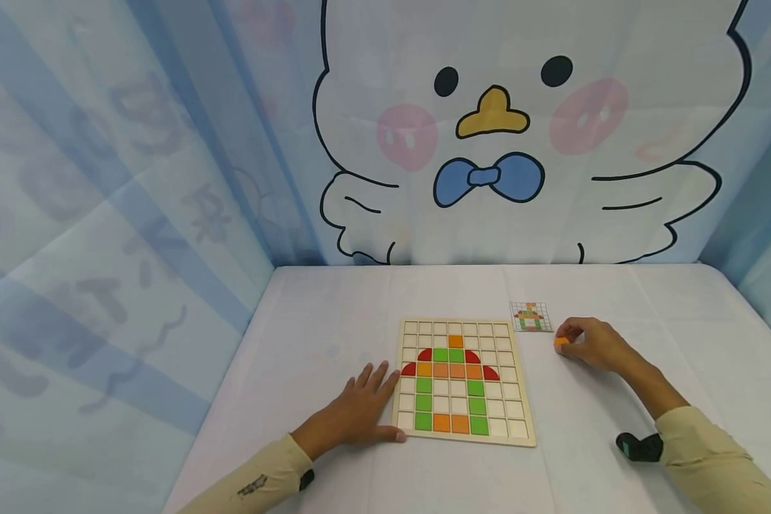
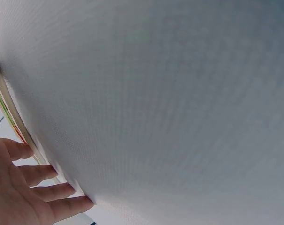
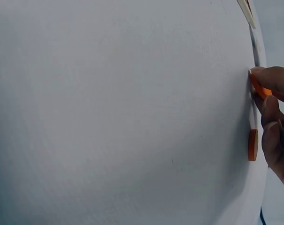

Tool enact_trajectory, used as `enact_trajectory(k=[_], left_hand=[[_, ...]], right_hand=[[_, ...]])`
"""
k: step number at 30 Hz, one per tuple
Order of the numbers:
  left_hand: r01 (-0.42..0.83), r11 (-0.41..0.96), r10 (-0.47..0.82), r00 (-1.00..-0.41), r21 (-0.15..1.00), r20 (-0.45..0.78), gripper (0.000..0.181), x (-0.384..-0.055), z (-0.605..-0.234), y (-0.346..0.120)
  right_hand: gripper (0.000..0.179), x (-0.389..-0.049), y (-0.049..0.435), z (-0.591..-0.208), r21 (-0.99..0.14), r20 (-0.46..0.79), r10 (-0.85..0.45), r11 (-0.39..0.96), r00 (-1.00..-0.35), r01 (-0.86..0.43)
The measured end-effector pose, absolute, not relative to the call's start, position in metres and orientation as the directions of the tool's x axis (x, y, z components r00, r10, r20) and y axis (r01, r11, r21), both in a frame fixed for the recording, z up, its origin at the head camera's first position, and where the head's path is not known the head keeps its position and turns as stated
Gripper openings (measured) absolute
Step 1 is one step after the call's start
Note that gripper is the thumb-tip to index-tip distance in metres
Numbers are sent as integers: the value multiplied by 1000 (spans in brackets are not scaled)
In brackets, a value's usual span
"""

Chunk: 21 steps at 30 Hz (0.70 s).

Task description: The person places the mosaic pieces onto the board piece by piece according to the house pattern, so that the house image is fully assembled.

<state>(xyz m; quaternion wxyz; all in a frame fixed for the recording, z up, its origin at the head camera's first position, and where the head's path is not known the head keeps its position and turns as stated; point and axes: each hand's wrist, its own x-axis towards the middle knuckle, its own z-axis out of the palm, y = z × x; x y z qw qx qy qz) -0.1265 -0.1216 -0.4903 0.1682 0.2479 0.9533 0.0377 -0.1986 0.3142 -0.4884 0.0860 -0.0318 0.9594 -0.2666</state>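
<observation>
A wooden grid board lies on the table, with green, orange and red tiles set in some of its cells. Its left edge is touched by my left hand, whose fingers are spread and straight. To the right of the board, my right hand pinches a small orange tile between thumb and fingers, low over the tabletop. Another orange piece lies on the table beside that hand in the right wrist view; in the head view it cannot be made out.
A small printed pattern card lies by the board's upper right corner. A white cloth covers the table. Behind it hangs a curtain with a cartoon bird. A dark wrist device shows beside the right sleeve.
</observation>
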Motion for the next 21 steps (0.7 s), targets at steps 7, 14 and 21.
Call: enact_trajectory(k=[7,14,21], left_hand=[[458,876,481,-821,149,-308,107,-127,-491,-121],[449,881,473,-823,151,-314,108,-128,-494,-121],[454,880,474,-825,139,-307,108,-129,-496,-122]], right_hand=[[23,-199,309,-489,-520,-150,-129,854,-980,-32],[24,-201,304,-487,-546,-134,-164,835,-977,-66],[29,-206,295,-483,-606,-161,-196,793,-967,-60]])
